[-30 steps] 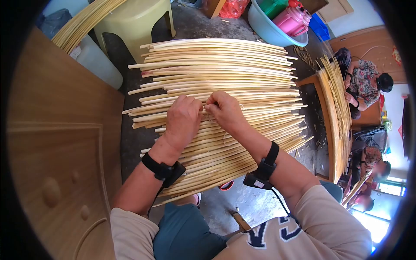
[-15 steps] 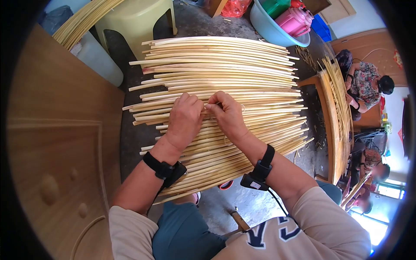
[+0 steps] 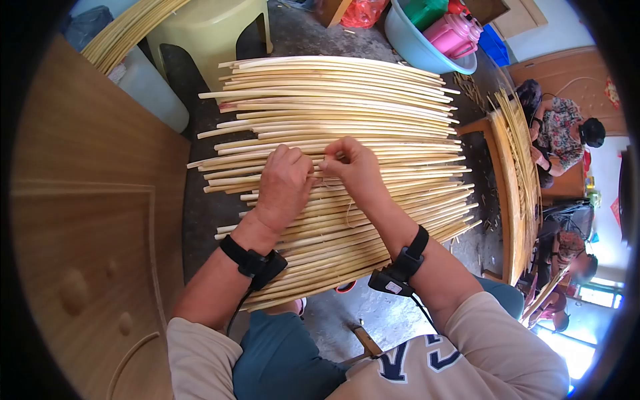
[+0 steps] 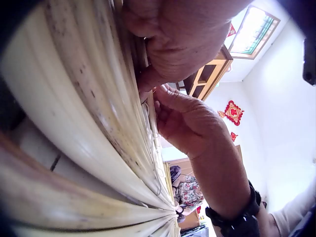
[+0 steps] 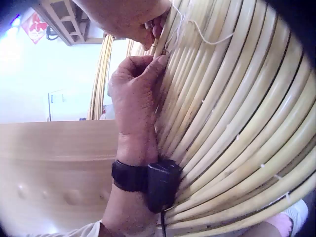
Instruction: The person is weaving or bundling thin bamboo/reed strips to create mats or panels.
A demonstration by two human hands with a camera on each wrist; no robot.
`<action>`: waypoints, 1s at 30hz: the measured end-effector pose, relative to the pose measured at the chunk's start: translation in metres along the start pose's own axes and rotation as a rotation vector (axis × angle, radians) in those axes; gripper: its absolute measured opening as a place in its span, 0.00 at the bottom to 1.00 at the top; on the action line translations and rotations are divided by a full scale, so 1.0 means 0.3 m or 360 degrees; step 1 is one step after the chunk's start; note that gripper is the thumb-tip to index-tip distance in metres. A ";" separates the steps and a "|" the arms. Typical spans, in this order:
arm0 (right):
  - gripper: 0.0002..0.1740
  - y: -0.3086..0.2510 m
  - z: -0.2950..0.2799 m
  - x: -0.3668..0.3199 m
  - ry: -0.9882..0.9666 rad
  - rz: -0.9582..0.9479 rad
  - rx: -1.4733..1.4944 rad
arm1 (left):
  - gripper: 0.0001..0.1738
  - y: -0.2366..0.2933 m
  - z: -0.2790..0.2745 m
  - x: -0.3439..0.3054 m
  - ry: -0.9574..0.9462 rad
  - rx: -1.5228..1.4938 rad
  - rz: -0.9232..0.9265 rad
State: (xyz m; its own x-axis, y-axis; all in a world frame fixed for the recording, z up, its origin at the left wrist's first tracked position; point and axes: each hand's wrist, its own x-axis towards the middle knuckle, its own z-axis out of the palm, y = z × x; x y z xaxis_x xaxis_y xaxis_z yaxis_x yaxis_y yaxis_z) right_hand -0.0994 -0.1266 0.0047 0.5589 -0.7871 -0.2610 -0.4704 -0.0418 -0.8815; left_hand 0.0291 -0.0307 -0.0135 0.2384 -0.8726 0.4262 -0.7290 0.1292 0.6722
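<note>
Long pale sticks (image 3: 347, 87) lie side by side in a wide mat, with thin white string (image 5: 212, 41) across them. My left hand (image 3: 285, 183) rests mid-mat, thumb and forefinger pinched at the string beside a stick. Close to its right, my right hand (image 3: 355, 173) pinches the string with thumb and forefinger, other fingers curled. The right wrist view shows my left hand (image 5: 134, 89) below my right hand (image 5: 126, 19). In the left wrist view, the fingertips of my right hand (image 4: 185, 121) nearly meet those of my left hand (image 4: 185, 37), partly hiding the string.
A wooden panel (image 3: 87, 200) stands at the left. Behind the mat are a pale stool (image 3: 200, 33) and a blue basin (image 3: 420, 43) holding a pink flask (image 3: 453, 33). At the right, sticks lie on a wooden bench (image 3: 505, 193), near a seated person (image 3: 563, 130).
My right hand has shifted slightly right, away from the left, and the loose string below it has changed shape. My left hand stays nearly in place.
</note>
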 end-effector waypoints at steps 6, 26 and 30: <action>0.09 0.024 -0.006 0.004 -0.0023 0.0011 0.0127 | 0.14 0.002 0.011 -0.004 0.0031 0.0005 0.0009; 0.09 -0.199 -0.096 0.000 0.0394 -0.0003 0.1007 | 0.11 0.024 0.004 -0.020 -0.0044 -0.0045 -0.0002; 0.10 -0.225 -0.290 -0.002 0.0340 -0.0371 0.1347 | 0.09 0.018 0.001 -0.023 -0.0058 -0.0043 0.0054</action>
State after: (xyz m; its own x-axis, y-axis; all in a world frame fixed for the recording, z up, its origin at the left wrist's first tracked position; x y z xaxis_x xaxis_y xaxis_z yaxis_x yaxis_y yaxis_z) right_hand -0.1274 -0.1768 0.0987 0.3985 -0.9165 -0.0351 0.3461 0.1857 -0.9196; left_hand 0.0234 -0.0241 -0.0129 0.1899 -0.8842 0.4268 -0.7186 0.1710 0.6740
